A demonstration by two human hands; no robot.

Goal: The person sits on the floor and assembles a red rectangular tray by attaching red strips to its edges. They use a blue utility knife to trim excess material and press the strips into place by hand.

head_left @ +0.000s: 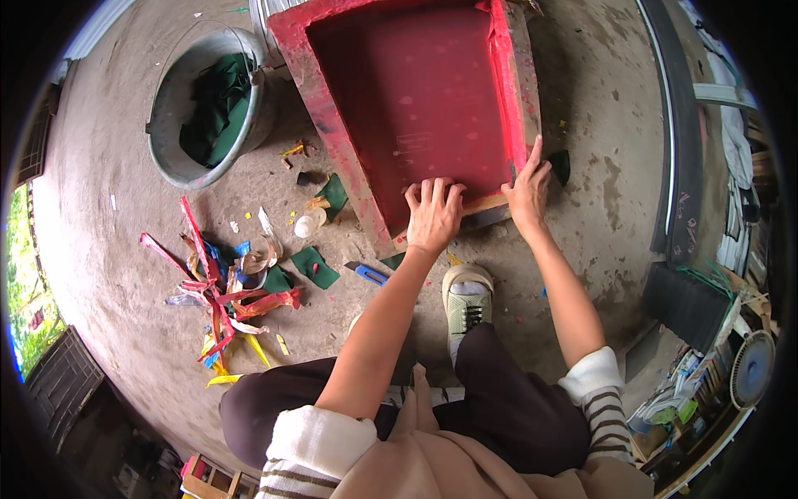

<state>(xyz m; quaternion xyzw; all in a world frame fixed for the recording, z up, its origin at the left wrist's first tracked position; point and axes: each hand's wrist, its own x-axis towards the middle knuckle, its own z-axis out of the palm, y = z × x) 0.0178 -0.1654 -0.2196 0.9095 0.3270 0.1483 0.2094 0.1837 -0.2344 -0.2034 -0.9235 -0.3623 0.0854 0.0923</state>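
Note:
A wooden screen-printing frame [328,125] with red mesh stretched across it lies tilted on the concrete floor in front of me. My left hand [435,218] rests over its near bar, fingers bent onto the inner side by the mesh. At the near right corner is my right hand [528,195], the thumb on the near side, the index finger stretched along the outer right side. Its other fingers are bent and partly hidden. A blue box cutter [367,273] lies on the floor left of my shoe, below the frame's near left corner.
Left of the frame stands a grey bucket [158,158] holding dark green pieces. A heap of torn red tape strips [218,291] and scraps lies at the left, with a clear plastic cup [307,223] and a green scrap [316,268] nearby. Shelving and a fan [753,370] line the right.

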